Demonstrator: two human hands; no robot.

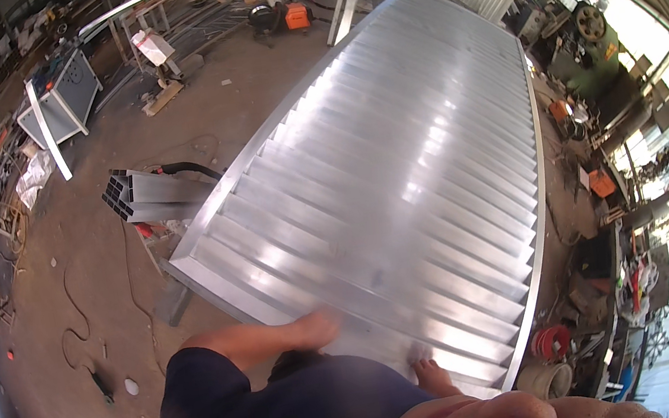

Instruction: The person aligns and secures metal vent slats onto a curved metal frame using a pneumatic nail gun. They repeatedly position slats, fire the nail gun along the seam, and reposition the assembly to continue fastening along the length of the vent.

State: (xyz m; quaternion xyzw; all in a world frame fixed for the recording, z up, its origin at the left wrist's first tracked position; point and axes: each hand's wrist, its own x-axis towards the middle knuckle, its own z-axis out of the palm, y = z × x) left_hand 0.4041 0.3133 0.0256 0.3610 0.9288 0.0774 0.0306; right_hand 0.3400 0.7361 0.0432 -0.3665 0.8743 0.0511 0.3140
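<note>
A long aluminium louvre panel, its overlapping slats set in a metal frame, stretches away in front of me. My left hand is blurred over the slats near the panel's near end. Whether it holds anything I cannot tell. Farther right, my right hand rests on the slats with its fingers a little apart and nothing visible in them. Its wrist is hidden behind my body. The slats mirror light and the hand.
At the left, aluminium tubes with black end caps jut from under the panel. A cable trails over the floor. A metal cabinet stands farther back. On the right are a red coil and a cluttered workbench.
</note>
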